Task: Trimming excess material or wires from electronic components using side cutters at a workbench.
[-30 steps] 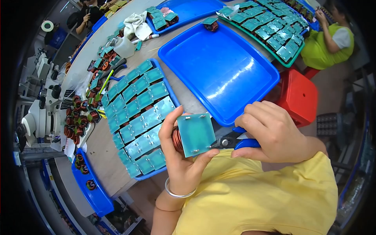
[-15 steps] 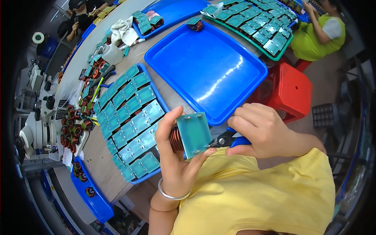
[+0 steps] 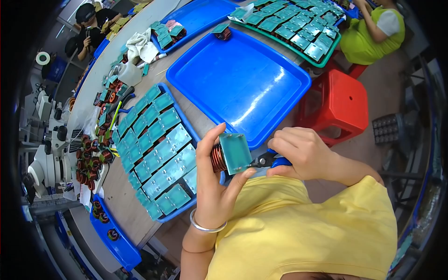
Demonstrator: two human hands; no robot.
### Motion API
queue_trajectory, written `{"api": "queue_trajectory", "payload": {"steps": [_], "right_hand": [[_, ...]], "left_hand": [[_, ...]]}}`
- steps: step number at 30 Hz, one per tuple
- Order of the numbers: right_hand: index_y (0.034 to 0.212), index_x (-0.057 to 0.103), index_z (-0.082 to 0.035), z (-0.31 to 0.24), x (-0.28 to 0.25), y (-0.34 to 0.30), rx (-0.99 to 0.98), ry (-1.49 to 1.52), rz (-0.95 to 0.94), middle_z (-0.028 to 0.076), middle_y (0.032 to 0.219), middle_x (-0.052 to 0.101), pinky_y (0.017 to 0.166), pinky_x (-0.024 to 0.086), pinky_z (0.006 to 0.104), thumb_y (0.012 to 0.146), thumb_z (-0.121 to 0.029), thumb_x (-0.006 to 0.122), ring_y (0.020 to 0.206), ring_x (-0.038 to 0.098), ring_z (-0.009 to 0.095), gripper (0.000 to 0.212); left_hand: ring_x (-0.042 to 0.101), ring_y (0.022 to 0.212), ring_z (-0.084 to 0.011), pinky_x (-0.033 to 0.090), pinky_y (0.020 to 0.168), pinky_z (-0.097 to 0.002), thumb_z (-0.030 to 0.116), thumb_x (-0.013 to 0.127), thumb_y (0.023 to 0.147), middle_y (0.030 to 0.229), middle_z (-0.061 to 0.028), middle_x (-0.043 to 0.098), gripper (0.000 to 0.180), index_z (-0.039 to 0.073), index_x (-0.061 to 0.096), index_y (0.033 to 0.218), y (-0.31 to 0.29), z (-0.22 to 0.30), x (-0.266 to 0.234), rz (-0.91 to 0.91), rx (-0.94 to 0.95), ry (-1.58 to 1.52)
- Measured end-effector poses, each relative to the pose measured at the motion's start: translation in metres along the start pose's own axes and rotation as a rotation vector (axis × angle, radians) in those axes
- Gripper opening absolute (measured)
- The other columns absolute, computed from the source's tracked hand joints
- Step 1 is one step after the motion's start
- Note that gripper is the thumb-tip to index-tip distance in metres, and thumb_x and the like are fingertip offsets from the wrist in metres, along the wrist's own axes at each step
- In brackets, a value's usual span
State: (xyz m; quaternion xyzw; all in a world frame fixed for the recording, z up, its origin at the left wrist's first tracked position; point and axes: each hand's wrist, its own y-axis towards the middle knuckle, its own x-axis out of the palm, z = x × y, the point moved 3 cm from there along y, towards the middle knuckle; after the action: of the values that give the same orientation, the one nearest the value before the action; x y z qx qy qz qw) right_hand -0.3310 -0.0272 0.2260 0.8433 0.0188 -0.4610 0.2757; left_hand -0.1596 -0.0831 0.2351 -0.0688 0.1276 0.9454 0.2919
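Note:
Between the thumb and fingers of my left hand [image 3: 212, 186] is a copper-wound coil [image 3: 218, 158] with a green circuit board [image 3: 236, 153] on its side. The board's flat face is turned toward me and carries small solder points near its edges. My right hand [image 3: 303, 151] is wrapped round blue-handled cutters [image 3: 264, 161], whose dark jaws reach the board's lower right corner. Whether the jaws are closed on a lead there is too small to tell. Left of my hands, a blue tray [image 3: 186, 122] holds rows of similar boards on coils.
Ahead lies a large blue tray [image 3: 219, 88] with one coil board [image 3: 221, 31] at its far corner. Beyond it sits a green-rimmed tray [image 3: 322, 63] full of boards. Loose coils [image 3: 88, 161] crowd the left side. A red stool [image 3: 345, 100] stands right; two people work nearby.
The view has shifted slightly. The board has turned a little in my left hand, and the cutters stay at its lower right corner.

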Motion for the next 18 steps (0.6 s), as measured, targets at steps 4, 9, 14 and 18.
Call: {"api": "queue_trajectory", "payload": {"steps": [4,9,14,18], "right_hand": [[0.083,0.052,0.000,0.002,0.006,-0.001,0.000,0.013,0.008,0.012,0.076,0.055,0.056,0.046,0.0350,0.079,-0.046,0.059,0.066,0.056,0.029,0.047],[0.085,0.052,0.001,0.003,0.011,0.001,0.043,0.106,0.010,0.012,0.076,0.054,0.057,0.045,0.0348,0.079,-0.046,0.059,0.067,0.056,0.029,0.048],[0.087,0.052,0.001,-0.006,0.003,0.014,-0.009,0.070,0.062,0.013,0.078,0.053,0.059,0.043,0.0345,0.078,-0.046,0.061,0.068,0.054,0.030,0.048],[0.087,0.051,0.000,-0.012,-0.001,0.022,0.032,0.092,-0.013,0.013,0.078,0.052,0.060,0.043,0.0351,0.077,-0.044,0.063,0.069,0.053,0.030,0.047]], "left_hand": [[0.044,0.107,-0.0179,0.042,0.090,-0.0294,0.001,0.069,0.074,0.123,-0.0094,0.036,0.070,0.003,0.030,0.133,-0.001,-0.004,-0.001,0.018,-0.021,0.012],[0.047,0.100,-0.0123,0.040,0.087,-0.0256,0.017,0.071,0.076,0.118,-0.0036,0.041,0.073,0.004,0.029,0.133,-0.003,-0.008,-0.001,0.103,-0.058,-0.053],[0.039,0.113,-0.0191,0.037,0.096,-0.0307,0.007,0.068,0.076,0.125,-0.0108,0.036,0.074,0.001,0.025,0.136,-0.007,-0.009,-0.011,0.008,-0.048,-0.019],[0.042,0.113,-0.0214,0.037,0.096,-0.0321,0.012,0.067,0.078,0.127,-0.0123,0.036,0.073,0.000,0.025,0.136,-0.006,-0.007,-0.011,0.040,-0.058,-0.018]]}}
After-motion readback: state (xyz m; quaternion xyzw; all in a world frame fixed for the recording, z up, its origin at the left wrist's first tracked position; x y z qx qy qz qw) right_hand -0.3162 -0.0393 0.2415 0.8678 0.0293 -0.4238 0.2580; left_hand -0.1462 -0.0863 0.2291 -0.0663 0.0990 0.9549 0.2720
